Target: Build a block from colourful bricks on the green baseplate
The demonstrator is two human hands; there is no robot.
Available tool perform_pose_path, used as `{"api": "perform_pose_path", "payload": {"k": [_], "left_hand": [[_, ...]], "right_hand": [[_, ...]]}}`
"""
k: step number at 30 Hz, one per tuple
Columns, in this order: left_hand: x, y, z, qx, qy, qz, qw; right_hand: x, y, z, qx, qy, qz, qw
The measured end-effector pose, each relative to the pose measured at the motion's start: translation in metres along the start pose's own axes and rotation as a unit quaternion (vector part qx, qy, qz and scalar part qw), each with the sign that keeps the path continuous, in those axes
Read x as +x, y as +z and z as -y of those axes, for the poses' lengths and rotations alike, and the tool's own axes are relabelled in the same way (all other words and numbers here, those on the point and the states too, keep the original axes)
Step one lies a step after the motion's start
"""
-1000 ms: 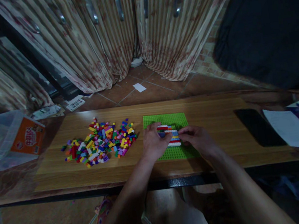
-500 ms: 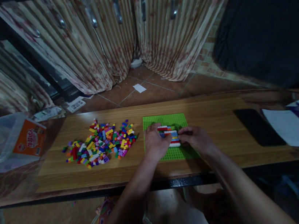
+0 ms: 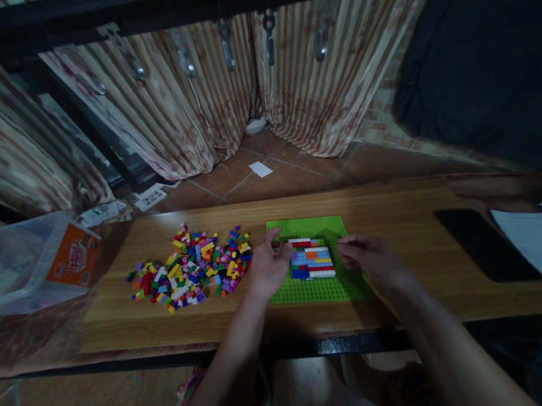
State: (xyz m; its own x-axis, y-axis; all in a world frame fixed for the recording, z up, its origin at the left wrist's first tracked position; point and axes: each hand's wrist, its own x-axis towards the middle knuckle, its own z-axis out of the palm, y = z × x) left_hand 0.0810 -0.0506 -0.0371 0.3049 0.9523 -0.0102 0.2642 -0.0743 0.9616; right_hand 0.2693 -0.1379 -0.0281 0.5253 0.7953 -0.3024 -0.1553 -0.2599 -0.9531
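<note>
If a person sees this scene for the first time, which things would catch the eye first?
Probably the bright pile of loose bricks in many colours, spread on the wooden table to the left of the green baseplate. Next, perhaps, the block of joined bricks on that baseplate, between the left hand and the right hand. The orange label on the clear box, at the far left, also stands out.

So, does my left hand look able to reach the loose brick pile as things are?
Probably yes: the loose brick pile lies just left of your left hand, on the same tabletop, and no object is visible blocking the way between them.
</note>
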Motion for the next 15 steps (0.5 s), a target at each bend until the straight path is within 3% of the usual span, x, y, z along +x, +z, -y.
{"api": "perform_pose_path", "payload": {"k": [4,9,15], "left_hand": [[0.014,-0.034,0.001,-0.074,0.027,-0.073,0.994],[0.012,-0.081,-0.006,-0.151,-0.005,-0.176,0.973],[0.007,-0.113,0.005,-0.077,-0.014,-0.205,0.976]], "right_hand": [[0.001,0.002,0.003,0.016,-0.022,-0.024,0.999],[0.002,0.003,-0.002,-0.007,-0.029,-0.042,0.999],[0.006,0.006,-0.007,-0.046,-0.036,-0.041,0.997]]}}
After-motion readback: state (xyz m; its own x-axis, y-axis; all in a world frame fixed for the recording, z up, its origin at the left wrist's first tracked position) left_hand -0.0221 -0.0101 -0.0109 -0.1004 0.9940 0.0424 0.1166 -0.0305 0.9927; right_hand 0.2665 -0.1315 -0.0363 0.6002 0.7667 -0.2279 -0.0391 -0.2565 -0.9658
